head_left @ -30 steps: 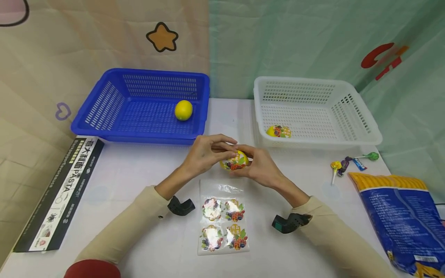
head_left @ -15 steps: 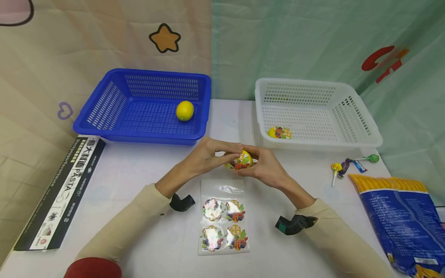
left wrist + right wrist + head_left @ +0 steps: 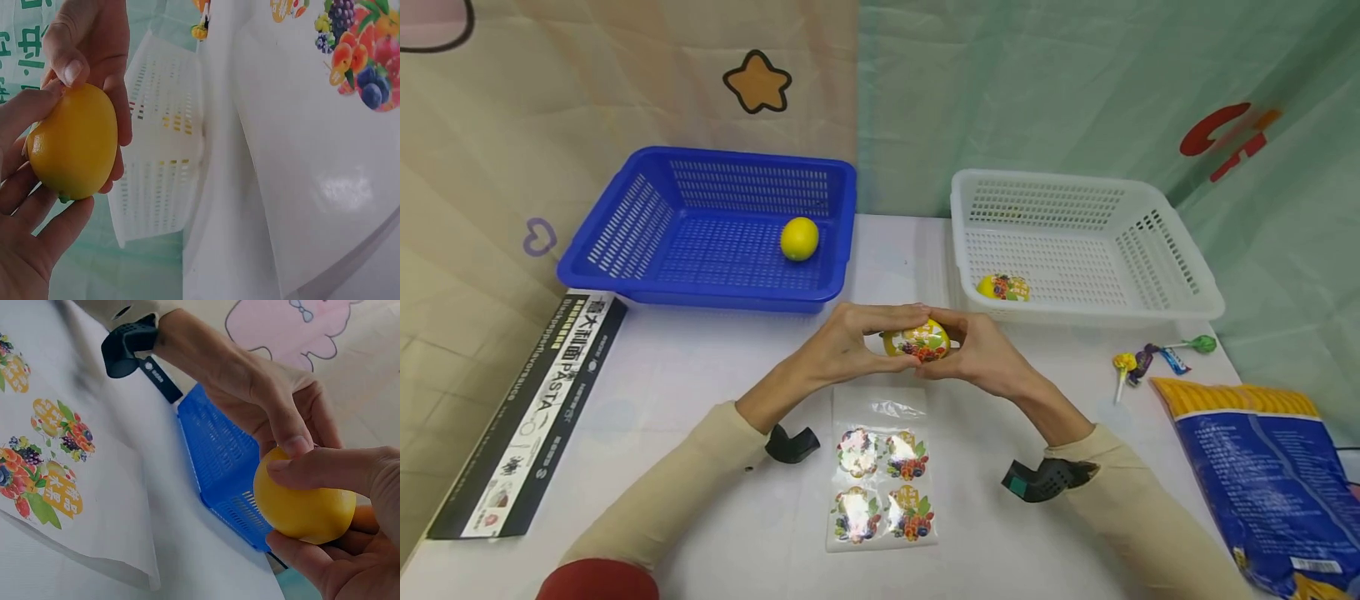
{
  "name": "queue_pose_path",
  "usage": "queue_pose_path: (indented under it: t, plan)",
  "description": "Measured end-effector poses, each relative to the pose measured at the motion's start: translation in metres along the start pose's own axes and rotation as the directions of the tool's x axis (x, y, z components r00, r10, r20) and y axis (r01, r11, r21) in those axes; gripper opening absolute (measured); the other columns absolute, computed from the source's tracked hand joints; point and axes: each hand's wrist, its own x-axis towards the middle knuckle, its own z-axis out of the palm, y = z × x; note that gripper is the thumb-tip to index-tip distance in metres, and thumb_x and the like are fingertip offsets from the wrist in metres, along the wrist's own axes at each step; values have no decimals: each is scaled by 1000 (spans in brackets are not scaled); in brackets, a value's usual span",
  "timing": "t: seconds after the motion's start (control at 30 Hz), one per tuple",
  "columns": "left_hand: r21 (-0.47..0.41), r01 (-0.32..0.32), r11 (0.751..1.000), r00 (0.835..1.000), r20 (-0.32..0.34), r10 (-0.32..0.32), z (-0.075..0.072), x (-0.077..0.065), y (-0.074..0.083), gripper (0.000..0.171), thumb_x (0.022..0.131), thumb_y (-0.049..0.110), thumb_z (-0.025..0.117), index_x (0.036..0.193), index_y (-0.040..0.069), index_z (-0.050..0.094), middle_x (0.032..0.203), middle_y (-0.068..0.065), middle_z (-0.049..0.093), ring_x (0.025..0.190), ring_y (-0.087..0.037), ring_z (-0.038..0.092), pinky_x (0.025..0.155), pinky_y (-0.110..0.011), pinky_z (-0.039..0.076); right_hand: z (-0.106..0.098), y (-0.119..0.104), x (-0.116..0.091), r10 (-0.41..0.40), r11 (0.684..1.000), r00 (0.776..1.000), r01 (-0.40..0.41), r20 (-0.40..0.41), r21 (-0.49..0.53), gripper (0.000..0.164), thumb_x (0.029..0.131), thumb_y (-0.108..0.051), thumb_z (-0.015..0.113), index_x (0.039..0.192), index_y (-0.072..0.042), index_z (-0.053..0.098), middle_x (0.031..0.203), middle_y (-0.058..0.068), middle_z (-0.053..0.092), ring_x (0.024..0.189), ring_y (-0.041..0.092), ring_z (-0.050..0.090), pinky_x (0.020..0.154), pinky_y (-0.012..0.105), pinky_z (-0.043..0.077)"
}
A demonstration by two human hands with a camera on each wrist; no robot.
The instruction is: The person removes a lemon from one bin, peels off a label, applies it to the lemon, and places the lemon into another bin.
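Note:
Both hands hold a yellow lemon (image 3: 917, 340) above the middle of the table, with a colourful fruit sticker on its upper face in the head view. My left hand (image 3: 844, 343) grips it from the left, fingers along the far side and thumb along the near side. From the right, my right hand (image 3: 988, 354) curls round the other end. Both thumbs press the lemon (image 3: 300, 500) close together in the right wrist view. Its stem end points toward the left fingers in the left wrist view. Just below the hands lies a clear sheet of fruit stickers (image 3: 883, 468).
A blue basket (image 3: 700, 293) with one plain lemon (image 3: 799, 239) stands back left. The white basket (image 3: 1090, 310) at back right holds a stickered lemon (image 3: 992, 287). Lollipops (image 3: 1124, 362), a blue snack bag (image 3: 1270, 475) and a black pasta box (image 3: 527, 417) lie at the sides.
The lemon has shifted slightly right and turned between the hands. My left fingers have moved off the sticker's face to the lemon's far and near sides, leaving more of the sticker showing.

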Motion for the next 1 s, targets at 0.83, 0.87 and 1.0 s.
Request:
queue_pose_path:
  t: [0.83, 0.87, 1.0]
  plan:
    - [11, -30, 999, 997, -68, 30, 1, 9, 1, 53, 71, 4, 87, 119, -4, 68, 122, -14, 67, 112, -24, 65, 90, -26, 54, -22, -3, -6, 4, 1000, 993, -7, 116, 27, 81, 84, -14, 79, 152, -10, 35, 154, 0, 38, 139, 20, 39, 106, 42, 44]
    - [6, -26, 1000, 996, -82, 27, 0, 9, 1, 53, 70, 4, 88, 119, -4, 68, 121, -14, 67, 112, -24, 65, 89, -26, 55, -26, -3, -6, -10, 1000, 994, 7, 112, 29, 81, 85, -13, 78, 153, -9, 34, 155, 1, 37, 140, 21, 37, 109, 41, 40]
    - [-4, -1, 1000, 992, -125, 1, -2, 9, 1, 54, 67, 3, 89, 117, -3, 70, 118, -14, 69, 109, -22, 67, 85, -26, 56, -49, -2, -13, -62, 998, 998, 61, 23, 34, 73, 86, -4, 74, 150, -1, 37, 153, 11, 39, 141, 26, 38, 110, 33, 38]
